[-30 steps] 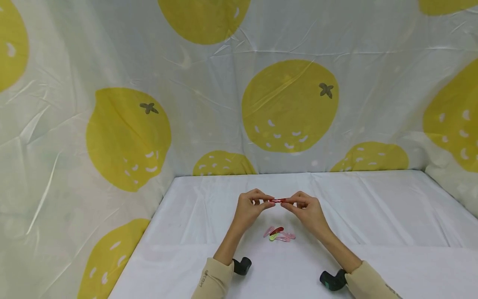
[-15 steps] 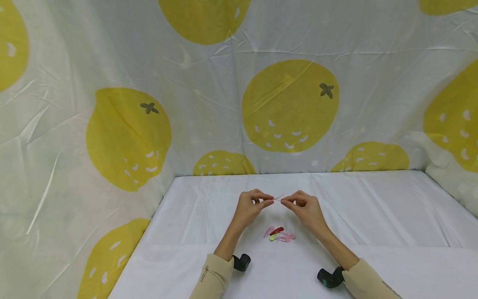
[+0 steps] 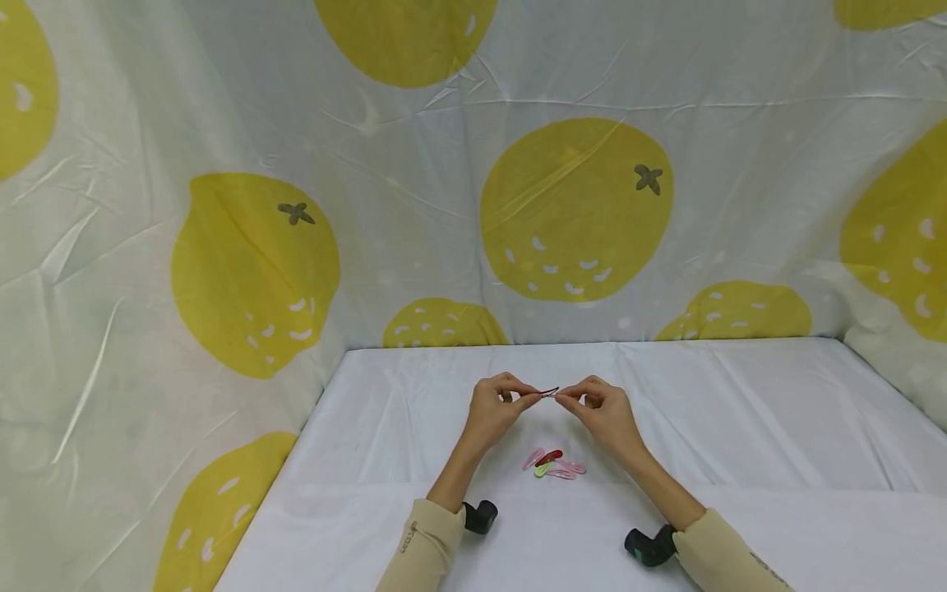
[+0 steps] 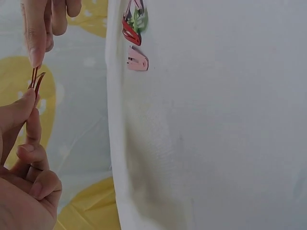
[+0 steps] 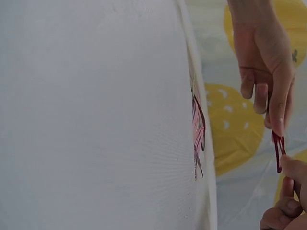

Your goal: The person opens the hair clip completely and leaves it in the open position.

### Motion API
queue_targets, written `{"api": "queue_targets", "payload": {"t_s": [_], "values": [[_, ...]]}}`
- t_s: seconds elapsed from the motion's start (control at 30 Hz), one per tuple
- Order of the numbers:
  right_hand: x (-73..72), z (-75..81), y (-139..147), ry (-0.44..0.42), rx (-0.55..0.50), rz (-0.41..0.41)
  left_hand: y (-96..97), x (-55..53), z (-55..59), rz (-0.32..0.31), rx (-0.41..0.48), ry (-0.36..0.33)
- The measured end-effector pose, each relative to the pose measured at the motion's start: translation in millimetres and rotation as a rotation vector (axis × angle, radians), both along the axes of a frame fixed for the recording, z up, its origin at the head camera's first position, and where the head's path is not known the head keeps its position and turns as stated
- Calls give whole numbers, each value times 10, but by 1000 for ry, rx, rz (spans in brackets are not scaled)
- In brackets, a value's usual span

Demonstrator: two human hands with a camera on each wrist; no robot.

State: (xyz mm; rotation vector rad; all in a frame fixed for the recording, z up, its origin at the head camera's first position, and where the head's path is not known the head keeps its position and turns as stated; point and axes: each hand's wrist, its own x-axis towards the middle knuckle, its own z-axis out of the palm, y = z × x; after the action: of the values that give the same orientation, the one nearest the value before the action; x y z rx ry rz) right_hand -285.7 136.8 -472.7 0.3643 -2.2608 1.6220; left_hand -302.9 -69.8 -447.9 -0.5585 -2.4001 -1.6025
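Note:
Above the table, a red snap hair clip spans the gap between the two hands. My left hand pinches one end between thumb and forefinger. At the opposite end, the thumb and forefinger of my right hand pinch it too. In the left wrist view the hair clip shows its two layers spread apart, one curved tip standing away from the rest. The right wrist view shows a loop of the hair clip between the fingertips. Below the hands lie pink hair clips, a red hair clip and a yellow-green one.
A white cloth covers the table. Behind it hangs a pale curtain printed with yellow lemons. Black wrist devices sit at both sleeve cuffs.
The hair clip has gone from showing its red face to being seen edge-on, with its layers spread apart. My right forearm has shifted slightly left; the clips on the table stay put.

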Motion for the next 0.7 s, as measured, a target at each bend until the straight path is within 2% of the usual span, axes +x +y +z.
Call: {"api": "queue_targets", "payload": {"t_s": [0.13, 0.27, 0.5, 0.7], "values": [[-37, -26, -3, -6, 16, -21, -12, -40, -25, 13, -40, -5], [-102, -37, -2, -61, 41, -54, -12, -119, -51, 29, -91, -32], [-317, -40, 30, -175, 62, -85, 71, -344, -62, 91, -186, -73], [-549, -120, 34, -213, 72, -98, 130, -557, -121, 130, -201, -125]]}}
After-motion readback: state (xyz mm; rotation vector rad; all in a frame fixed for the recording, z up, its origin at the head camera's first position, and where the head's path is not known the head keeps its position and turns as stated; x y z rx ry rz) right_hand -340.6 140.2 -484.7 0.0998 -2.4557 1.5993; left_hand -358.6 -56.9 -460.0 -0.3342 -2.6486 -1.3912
